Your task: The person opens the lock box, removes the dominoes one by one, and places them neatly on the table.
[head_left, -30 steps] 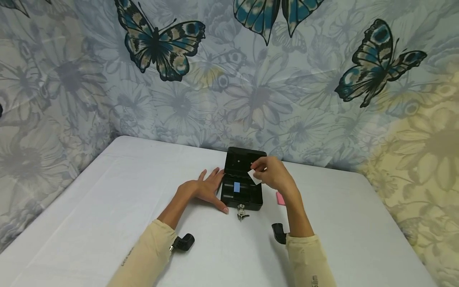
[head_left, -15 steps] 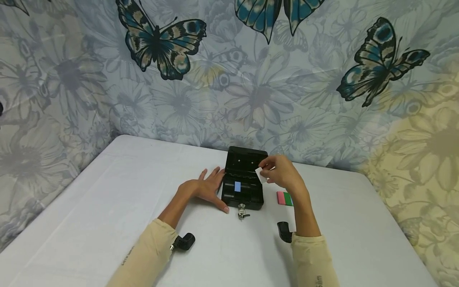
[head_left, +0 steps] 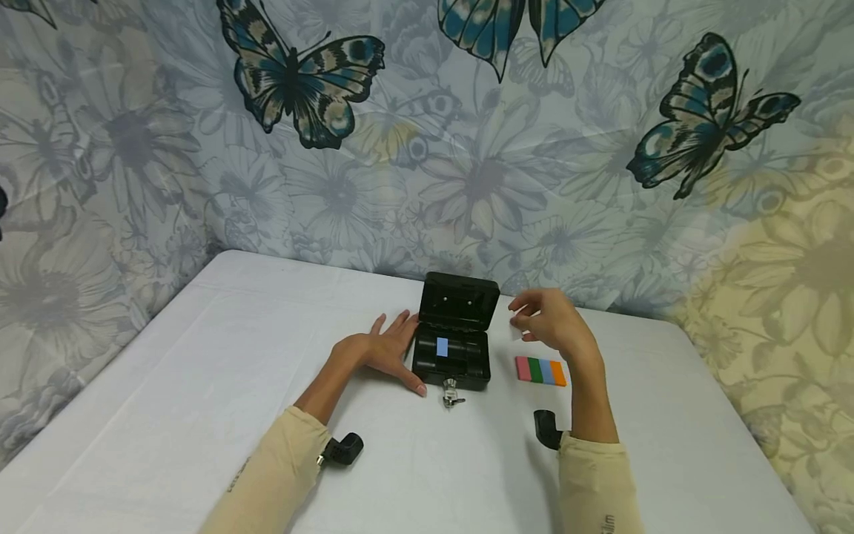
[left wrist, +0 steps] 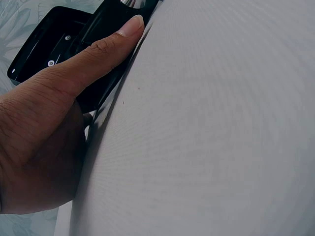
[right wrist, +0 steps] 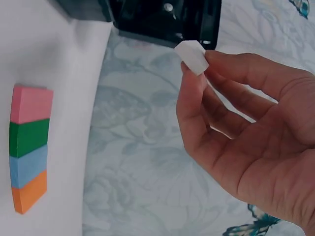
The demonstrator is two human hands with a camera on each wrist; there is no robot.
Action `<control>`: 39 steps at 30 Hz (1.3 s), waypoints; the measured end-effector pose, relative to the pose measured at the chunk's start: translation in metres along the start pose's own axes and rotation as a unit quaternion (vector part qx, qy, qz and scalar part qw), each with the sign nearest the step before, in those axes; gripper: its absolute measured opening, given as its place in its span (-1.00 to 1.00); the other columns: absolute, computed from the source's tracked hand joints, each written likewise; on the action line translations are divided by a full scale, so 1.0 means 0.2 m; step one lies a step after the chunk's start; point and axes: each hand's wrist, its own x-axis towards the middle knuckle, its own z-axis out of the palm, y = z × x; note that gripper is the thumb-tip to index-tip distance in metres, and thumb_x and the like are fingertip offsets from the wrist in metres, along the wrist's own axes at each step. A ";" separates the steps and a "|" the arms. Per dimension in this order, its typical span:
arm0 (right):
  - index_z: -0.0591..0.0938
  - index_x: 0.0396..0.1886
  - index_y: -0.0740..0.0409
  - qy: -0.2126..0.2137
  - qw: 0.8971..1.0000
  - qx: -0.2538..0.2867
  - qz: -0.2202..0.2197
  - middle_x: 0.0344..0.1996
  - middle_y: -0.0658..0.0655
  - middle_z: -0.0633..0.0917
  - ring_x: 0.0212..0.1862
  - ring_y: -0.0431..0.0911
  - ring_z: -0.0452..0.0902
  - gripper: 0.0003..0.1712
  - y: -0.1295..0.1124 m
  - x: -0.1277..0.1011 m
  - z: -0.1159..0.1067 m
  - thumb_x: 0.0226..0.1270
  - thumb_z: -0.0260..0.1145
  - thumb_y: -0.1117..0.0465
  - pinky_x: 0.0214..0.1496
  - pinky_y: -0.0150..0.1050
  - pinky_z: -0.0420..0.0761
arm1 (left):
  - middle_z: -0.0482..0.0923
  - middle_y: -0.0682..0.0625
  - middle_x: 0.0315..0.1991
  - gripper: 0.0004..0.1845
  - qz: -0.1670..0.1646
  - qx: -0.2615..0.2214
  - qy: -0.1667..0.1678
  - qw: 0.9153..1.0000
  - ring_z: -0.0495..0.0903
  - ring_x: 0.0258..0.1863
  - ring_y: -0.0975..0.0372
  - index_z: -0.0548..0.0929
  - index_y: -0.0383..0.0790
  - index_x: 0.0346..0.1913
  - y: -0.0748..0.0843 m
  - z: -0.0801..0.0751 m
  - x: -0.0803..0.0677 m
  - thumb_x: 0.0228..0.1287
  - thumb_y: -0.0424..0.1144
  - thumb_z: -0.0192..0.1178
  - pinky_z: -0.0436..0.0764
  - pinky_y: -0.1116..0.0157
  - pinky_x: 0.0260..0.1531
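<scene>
A small black cash box (head_left: pixel 455 341) stands open on the white table (head_left: pixel 200 386), its lid (head_left: pixel 460 301) upright and a blue sticky note (head_left: pixel 442 346) stuck inside. My left hand (head_left: pixel 380 352) lies flat against the box's left side, thumb along its front corner (left wrist: pixel 123 34). My right hand (head_left: pixel 550 319) hovers to the right of the lid and pinches a small white slip of paper (right wrist: pixel 193 56) between thumb and fingers. A strip of pink, green, blue and orange sticky notes (head_left: pixel 540 370) lies on the table below that hand (right wrist: pixel 30 152).
A key on a ring (head_left: pixel 451 393) sticks out of the box's front lock. A butterfly-and-flower curtain (head_left: pixel 427 148) backs the table on the far and left sides. The black wrist camera mounts (head_left: pixel 343 449) (head_left: pixel 547 430) sit at my sleeves.
My right hand has drawn the white slip away from the box to the right, uncovering the whole coloured note strip. The left hand has stayed put.
</scene>
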 end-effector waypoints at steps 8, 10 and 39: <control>0.60 0.20 0.47 -0.013 1.000 -0.010 0.022 0.00 0.42 0.71 -0.23 -0.03 0.75 -0.60 0.04 -0.01 -0.06 0.45 0.31 0.37 -0.09 -0.19 0.82 | -0.46 -0.14 0.75 0.58 0.003 -0.010 0.010 1.000 -0.48 0.75 0.04 -0.36 -0.20 0.71 -0.01 0.00 0.00 -0.08 0.57 0.38 -0.48 -0.15 0.66; 0.60 0.20 0.49 -0.010 0.999 -0.022 0.034 -0.02 0.42 0.71 -0.24 -0.02 0.76 -0.60 0.07 -0.02 -0.08 0.43 0.30 0.38 -0.10 -0.18 0.82 | -0.47 -0.13 0.75 0.56 0.002 -0.005 0.008 1.000 -0.49 0.75 0.05 -0.37 -0.20 0.71 -0.01 0.00 -0.01 -0.04 0.53 0.39 -0.48 -0.15 0.67; 0.59 0.13 0.56 -0.029 0.977 -0.028 0.208 -0.24 0.27 0.69 -0.17 0.06 0.64 -0.64 0.45 -0.02 -0.18 0.37 0.27 0.49 -0.16 -0.17 0.81 | -0.47 -0.10 0.75 0.47 -0.010 0.004 0.008 1.000 -0.48 0.75 0.07 -0.36 -0.16 0.71 0.01 0.00 0.00 0.07 0.38 0.43 -0.48 -0.15 0.67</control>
